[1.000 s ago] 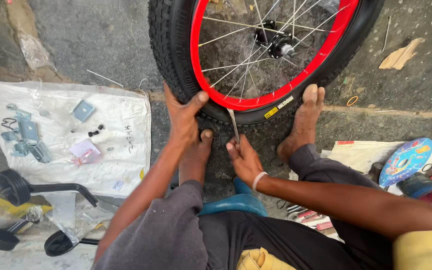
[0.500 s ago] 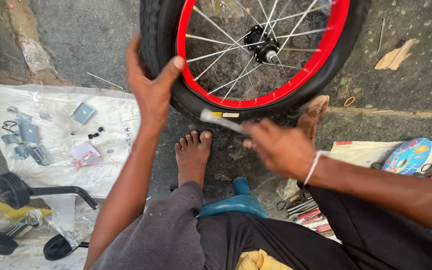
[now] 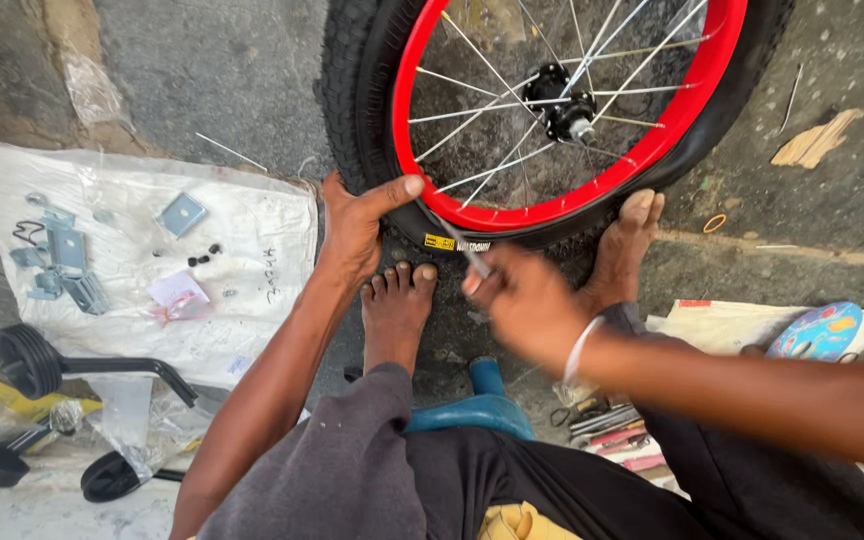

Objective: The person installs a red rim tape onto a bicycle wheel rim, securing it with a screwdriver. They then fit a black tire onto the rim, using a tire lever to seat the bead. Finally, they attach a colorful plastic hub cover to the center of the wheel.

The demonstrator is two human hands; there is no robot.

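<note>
A small bicycle wheel with a red rim (image 3: pixel 672 130), silver spokes and a black tyre (image 3: pixel 347 90) stands upright on the ground between my bare feet. My left hand (image 3: pixel 357 230) grips the tyre's lower left, thumb laid along the rim. Blurred with motion, my right hand (image 3: pixel 527 300) is shut on a thin metal tool (image 3: pixel 457 240), whose tip points at the tyre bead by my left thumb. I sit on a low blue stool (image 3: pixel 482 400).
A white plastic sheet (image 3: pixel 252 260) at left carries metal brackets (image 3: pixel 62 265), a square plate and small black bits. Black training wheels on arms (image 3: pixel 42 360) lie lower left. Hand tools (image 3: pixel 602 425) and a round blue lid (image 3: pixel 817 330) lie at right.
The wheel has come lower and closer. My left hand dropped from the tyre's upper side to its lower edge. My right hand swung the tool from level to pointing up at the rim.
</note>
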